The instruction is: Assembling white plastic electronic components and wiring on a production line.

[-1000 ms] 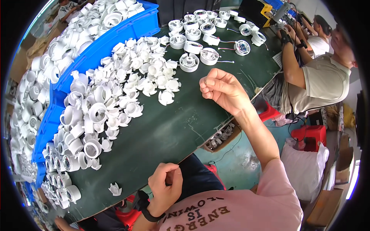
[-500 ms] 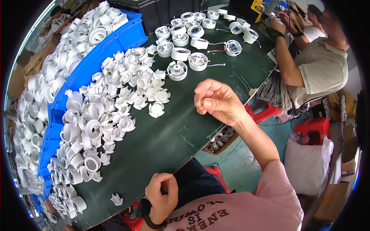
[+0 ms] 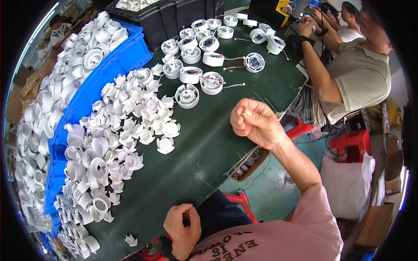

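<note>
My right hand (image 3: 257,123) is raised over the right part of the dark green table (image 3: 187,169), its thumb and forefinger pinched together. Anything between those fingertips is too small to make out. Low in the view, my left hand (image 3: 183,228) is loosely curled at the table's front edge, thumb against fingers, with nothing visible in it. Beyond my right hand stand several round white housings (image 3: 212,82), some with circuit boards and thin wires. Left of it lies a heap of small white finned caps (image 3: 148,111). A single finned cap (image 3: 131,240) rests left of my left hand.
Along the left runs a blue bin (image 3: 104,65) full of white rings, with more white rings (image 3: 99,167) before it. A black crate (image 3: 187,21) stands at the back. To the right sit a co-worker (image 3: 352,82), a red stool (image 3: 352,143) and a white sack (image 3: 348,185).
The whole view has shifted, so the table's parts sit further left and lower. My right hand is farther from the white housings, still pinched. My left hand stays curled near the edge.
</note>
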{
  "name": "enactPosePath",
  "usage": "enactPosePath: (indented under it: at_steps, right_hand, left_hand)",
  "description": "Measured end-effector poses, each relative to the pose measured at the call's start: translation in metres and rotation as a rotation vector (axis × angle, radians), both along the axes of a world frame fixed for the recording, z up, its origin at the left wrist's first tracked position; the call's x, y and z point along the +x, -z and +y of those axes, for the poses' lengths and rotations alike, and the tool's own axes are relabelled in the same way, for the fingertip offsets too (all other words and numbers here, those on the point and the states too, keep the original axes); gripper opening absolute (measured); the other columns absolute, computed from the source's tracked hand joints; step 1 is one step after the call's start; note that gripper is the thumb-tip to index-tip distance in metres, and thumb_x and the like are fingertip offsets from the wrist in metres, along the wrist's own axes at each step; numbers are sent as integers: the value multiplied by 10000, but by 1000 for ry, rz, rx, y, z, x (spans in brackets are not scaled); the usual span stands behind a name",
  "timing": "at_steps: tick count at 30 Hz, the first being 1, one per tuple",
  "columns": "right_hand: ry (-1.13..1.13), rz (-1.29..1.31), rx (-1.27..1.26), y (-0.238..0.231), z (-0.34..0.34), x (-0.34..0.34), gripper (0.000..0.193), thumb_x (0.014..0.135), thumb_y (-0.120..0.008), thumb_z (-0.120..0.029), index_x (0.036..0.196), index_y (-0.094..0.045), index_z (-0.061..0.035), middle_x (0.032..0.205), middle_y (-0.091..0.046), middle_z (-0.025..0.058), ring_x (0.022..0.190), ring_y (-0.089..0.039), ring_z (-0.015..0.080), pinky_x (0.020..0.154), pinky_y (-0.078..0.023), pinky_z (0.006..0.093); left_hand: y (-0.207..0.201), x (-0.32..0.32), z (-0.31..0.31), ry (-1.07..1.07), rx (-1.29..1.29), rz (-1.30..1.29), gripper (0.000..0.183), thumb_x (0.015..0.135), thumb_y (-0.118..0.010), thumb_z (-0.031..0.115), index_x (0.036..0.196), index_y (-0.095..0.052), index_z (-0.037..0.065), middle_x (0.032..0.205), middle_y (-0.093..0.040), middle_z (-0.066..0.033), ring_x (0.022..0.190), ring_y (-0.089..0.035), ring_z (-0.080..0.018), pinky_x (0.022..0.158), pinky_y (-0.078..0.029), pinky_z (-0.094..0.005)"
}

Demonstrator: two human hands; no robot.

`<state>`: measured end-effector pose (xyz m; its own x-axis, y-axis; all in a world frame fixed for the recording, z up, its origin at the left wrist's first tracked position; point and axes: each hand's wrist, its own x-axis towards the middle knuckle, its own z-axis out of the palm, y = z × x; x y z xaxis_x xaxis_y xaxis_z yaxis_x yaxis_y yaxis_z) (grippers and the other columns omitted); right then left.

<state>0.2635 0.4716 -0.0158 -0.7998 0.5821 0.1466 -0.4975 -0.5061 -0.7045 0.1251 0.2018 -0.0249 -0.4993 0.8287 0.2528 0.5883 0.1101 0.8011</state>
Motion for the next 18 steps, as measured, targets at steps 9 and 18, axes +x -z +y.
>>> enactPosePath:
  at_steps: [9, 18]
  right_hand:
    - [472, -258, 249, -39, 68, 2, 99, 962, -530, -135, 942, -550, -40, 772, -585, 42, 655, -520, 113, 585, -430, 237]
    - [917, -294, 253, -83, 291, 12, 118, 907, -586, -109, 958, -586, -3, 862, -642, 94, 689, -587, 141, 632, -498, 268]
  left_hand:
    - [-13, -3, 8, -120, -50, 195, 146, 865, -640, 169, 873, -600, 29, 622, -497, -129, 524, -506, -290, 496, -414, -369]
    - [-9, 4, 24, -189, 93, 531, 60, 829, -587, 54, 773, -608, 56, 524, -394, -83, 412, -382, -260, 406, -334, -338]
